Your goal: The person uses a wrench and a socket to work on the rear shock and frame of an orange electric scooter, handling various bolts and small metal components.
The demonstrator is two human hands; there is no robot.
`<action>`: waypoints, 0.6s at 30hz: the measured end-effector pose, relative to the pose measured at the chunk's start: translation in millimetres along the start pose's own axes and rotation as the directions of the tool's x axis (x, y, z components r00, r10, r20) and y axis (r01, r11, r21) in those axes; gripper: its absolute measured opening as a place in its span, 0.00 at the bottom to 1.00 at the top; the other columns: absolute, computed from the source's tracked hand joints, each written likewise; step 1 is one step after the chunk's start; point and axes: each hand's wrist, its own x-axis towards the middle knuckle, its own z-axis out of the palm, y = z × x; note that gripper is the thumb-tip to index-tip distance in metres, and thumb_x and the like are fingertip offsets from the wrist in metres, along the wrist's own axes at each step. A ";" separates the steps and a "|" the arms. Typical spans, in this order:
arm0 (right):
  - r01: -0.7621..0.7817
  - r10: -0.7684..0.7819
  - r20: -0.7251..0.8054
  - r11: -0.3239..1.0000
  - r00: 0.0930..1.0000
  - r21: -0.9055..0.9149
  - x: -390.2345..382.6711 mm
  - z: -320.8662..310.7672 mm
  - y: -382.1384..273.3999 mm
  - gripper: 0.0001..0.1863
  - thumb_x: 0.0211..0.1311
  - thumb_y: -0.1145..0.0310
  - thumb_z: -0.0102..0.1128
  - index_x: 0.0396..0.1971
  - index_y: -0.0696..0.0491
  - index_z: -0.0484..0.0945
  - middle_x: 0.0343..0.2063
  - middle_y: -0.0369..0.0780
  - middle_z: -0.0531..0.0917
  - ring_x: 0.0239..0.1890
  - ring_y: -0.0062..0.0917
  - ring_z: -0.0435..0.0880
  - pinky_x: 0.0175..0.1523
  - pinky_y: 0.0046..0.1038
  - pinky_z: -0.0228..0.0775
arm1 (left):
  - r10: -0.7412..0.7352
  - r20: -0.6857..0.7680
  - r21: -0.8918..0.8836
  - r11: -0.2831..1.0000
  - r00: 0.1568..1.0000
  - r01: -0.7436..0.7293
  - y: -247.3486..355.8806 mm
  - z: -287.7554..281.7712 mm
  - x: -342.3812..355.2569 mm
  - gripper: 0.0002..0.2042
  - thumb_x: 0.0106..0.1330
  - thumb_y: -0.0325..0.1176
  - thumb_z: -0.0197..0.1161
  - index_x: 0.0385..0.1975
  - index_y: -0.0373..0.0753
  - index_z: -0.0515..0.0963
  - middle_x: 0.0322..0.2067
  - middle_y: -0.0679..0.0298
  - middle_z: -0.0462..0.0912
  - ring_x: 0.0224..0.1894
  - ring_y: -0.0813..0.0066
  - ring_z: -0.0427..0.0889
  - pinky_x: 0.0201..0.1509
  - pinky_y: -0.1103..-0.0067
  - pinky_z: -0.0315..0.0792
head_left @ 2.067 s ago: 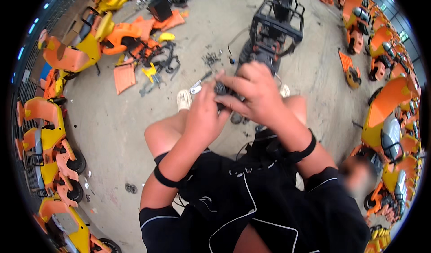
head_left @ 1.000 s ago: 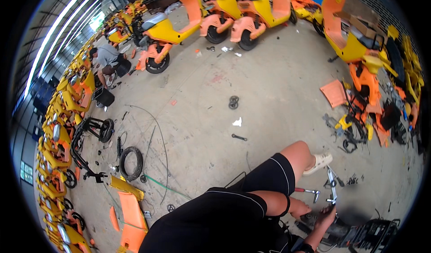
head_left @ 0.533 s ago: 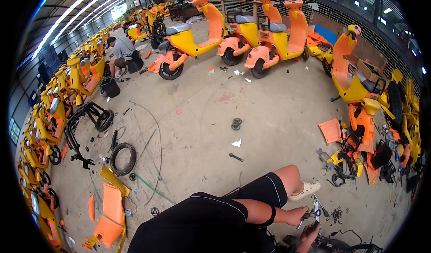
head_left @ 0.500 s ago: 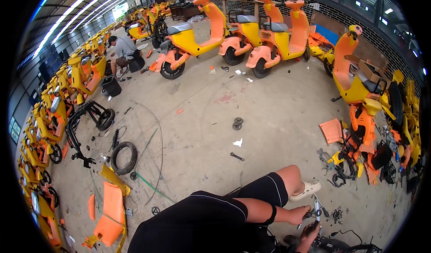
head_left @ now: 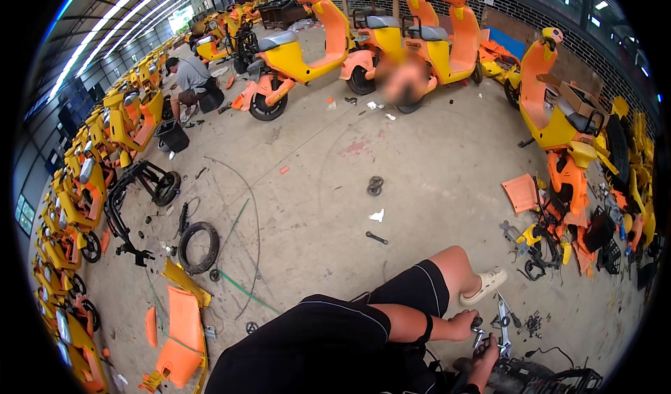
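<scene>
My left hand (head_left: pixel 461 325), a black band above its wrist, is closed round a socket-wrench-like tool (head_left: pixel 478 337) with a dark rounded end and a short silver shaft. Just below it, my right hand (head_left: pixel 485 355) has curled fingers near the lower end of that shaft; what they hold is hidden. Beside the right hand lies a long silver wrench (head_left: pixel 504 320), close to a dark-handled tool (head_left: pixel 516 320). A dark mechanical assembly with cables (head_left: pixel 521 378) sits below and to the right of my hands. Small dark fasteners (head_left: pixel 533 324) lie in a loose pile on the floor.
Plastic parts and scraps (head_left: pixel 535 244) are heaped at the right near a yellow-orange scooter (head_left: pixel 549 125). A tyre (head_left: pixel 198 247), a black frame (head_left: pixel 129 219) and an orange panel (head_left: pixel 183 334) lie at the left. Another person (head_left: pixel 192 79) sits farther back.
My hands have shifted slightly relative to each other, and the tool's silver shaft shows between them. The long silver wrench appears beside the right hand. The view has moved a little.
</scene>
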 end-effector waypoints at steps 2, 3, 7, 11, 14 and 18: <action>-0.054 0.049 0.074 0.997 0.996 0.059 3.1 3.8 4.6 0.06 0.69 0.60 0.56 0.38 0.45 0.75 0.21 0.26 0.67 0.16 0.13 0.60 0.21 0.20 0.50 | 0.039 0.005 -0.019 0.999 0.999 -0.039 -6.9 0.0 0.5 0.26 0.50 0.23 0.61 0.52 0.40 0.68 0.47 0.46 0.73 0.51 0.45 0.75 0.53 0.61 0.71; -0.078 0.072 0.085 0.994 0.994 0.077 3.2 6.3 6.3 0.07 0.69 0.60 0.55 0.41 0.45 0.75 0.25 0.28 0.72 0.17 0.13 0.62 0.22 0.19 0.53 | 0.065 0.012 -0.026 0.998 0.998 -0.064 -9.9 -1.7 0.7 0.25 0.50 0.23 0.62 0.52 0.40 0.68 0.47 0.45 0.74 0.51 0.45 0.76 0.52 0.61 0.71; -0.128 0.110 0.239 0.990 0.965 0.060 3.3 11.2 14.6 0.12 0.68 0.60 0.56 0.49 0.45 0.74 0.42 0.33 0.83 0.22 0.14 0.70 0.26 0.18 0.62 | 0.077 -0.043 -0.053 0.995 0.996 -0.079 -44.2 -7.2 17.1 0.25 0.48 0.23 0.64 0.50 0.39 0.70 0.45 0.44 0.76 0.50 0.44 0.79 0.49 0.60 0.74; -0.133 0.120 0.173 0.989 0.978 0.069 7.3 10.5 6.3 0.14 0.66 0.58 0.58 0.49 0.44 0.74 0.43 0.35 0.83 0.21 0.14 0.68 0.25 0.19 0.61 | -0.130 -0.071 -0.030 0.991 0.989 0.129 -18.1 -20.4 17.9 0.24 0.48 0.21 0.62 0.49 0.39 0.71 0.46 0.45 0.77 0.48 0.44 0.79 0.48 0.60 0.74; -0.114 0.103 0.133 0.990 0.986 0.082 4.8 24.2 0.4 0.13 0.66 0.58 0.58 0.47 0.44 0.74 0.41 0.35 0.83 0.20 0.14 0.66 0.24 0.18 0.60 | -0.064 -0.081 0.032 0.997 0.995 0.066 -25.9 -20.4 24.9 0.25 0.47 0.21 0.64 0.49 0.41 0.70 0.46 0.46 0.75 0.50 0.46 0.77 0.50 0.61 0.73; -0.100 0.095 0.194 0.995 0.976 0.015 9.4 18.7 -0.3 0.11 0.68 0.55 0.57 0.42 0.43 0.75 0.35 0.32 0.81 0.20 0.14 0.65 0.24 0.17 0.57 | 0.030 -0.032 0.048 0.998 0.999 -0.028 -22.5 -17.9 27.0 0.25 0.47 0.21 0.64 0.48 0.41 0.70 0.46 0.47 0.73 0.51 0.46 0.76 0.51 0.61 0.72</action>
